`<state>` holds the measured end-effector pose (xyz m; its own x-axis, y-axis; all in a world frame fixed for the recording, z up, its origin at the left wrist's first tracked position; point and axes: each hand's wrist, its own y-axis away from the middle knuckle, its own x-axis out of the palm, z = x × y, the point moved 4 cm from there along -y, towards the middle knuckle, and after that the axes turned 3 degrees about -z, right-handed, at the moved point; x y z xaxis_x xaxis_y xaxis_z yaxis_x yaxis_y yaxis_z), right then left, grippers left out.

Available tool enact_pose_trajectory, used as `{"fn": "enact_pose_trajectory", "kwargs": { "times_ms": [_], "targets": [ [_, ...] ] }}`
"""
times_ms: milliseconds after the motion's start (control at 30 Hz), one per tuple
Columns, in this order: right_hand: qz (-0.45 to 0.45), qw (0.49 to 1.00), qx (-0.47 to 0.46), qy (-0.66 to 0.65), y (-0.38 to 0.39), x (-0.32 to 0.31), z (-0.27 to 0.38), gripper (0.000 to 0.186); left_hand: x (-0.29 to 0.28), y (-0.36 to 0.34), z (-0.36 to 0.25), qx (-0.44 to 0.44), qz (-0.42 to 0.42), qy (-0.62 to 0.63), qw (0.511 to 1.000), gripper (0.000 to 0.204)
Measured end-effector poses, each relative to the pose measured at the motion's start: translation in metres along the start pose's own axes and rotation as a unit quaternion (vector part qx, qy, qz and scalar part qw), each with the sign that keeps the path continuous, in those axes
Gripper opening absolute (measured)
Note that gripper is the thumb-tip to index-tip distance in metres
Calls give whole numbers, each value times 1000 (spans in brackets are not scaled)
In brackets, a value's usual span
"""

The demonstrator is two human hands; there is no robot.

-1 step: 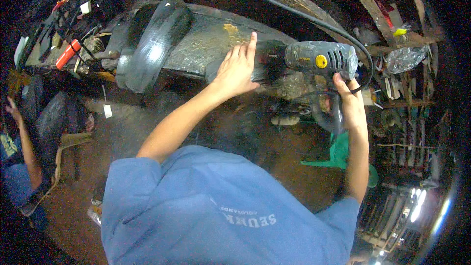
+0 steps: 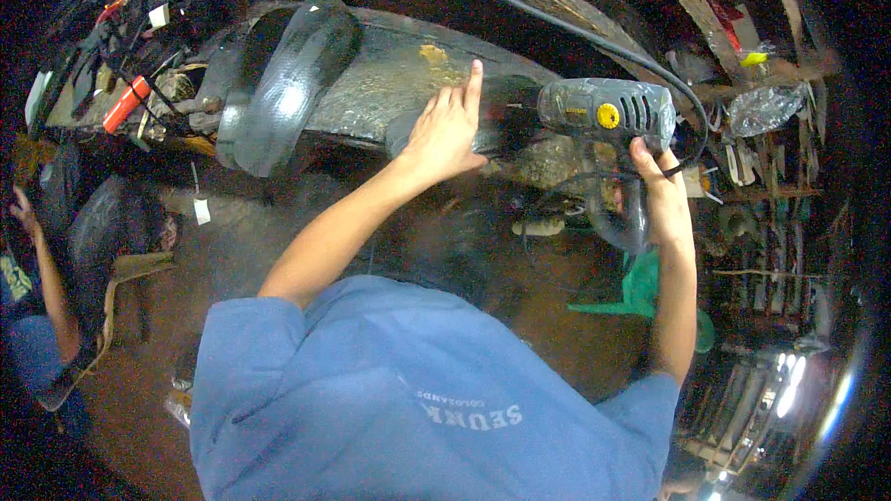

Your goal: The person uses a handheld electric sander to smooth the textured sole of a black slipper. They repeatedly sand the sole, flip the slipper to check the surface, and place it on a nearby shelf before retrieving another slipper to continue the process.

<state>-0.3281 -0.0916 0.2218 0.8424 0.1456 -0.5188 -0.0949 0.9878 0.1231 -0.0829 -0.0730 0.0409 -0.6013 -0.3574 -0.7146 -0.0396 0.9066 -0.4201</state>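
My right hand (image 2: 657, 172) grips the handle of a grey, drill-shaped power tool (image 2: 580, 104) with a yellow round mark and side vents. Its black nose points left, at a dark rubber piece (image 2: 509, 109) on the bench. My left hand (image 2: 447, 130) lies across that rubber, index finger stretched out and the other fingers lightly bent. It hides part of the rubber. A thick glossy black tube or tyre (image 2: 295, 83) is draped over the bench further left. What the tool's tip touches is too dark to make out.
A black cable (image 2: 557, 23) runs overhead and loops down by the tool. The worn bench (image 2: 371, 74) has an orange-handled tool (image 2: 126, 104) at its left. A green plastic thing (image 2: 639, 288) stands below my right arm. Another person's arm (image 2: 51, 269) shows at far left.
The thin cord under the tool hangs in a slightly different loop. Both hands and the tool keep almost the same place.
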Motion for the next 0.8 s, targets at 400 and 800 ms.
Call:
{"fn": "enact_pose_trajectory", "kwargs": {
  "times_ms": [400,800],
  "targets": [
    [-66,998,-19,4,24,-39,-16,36,-75,-16,36,-97,-91,64,989,135],
    [-47,999,-1,-11,17,-32,-14,35,-71,24,72,-349,-58,444,823,124]
  ]
}}
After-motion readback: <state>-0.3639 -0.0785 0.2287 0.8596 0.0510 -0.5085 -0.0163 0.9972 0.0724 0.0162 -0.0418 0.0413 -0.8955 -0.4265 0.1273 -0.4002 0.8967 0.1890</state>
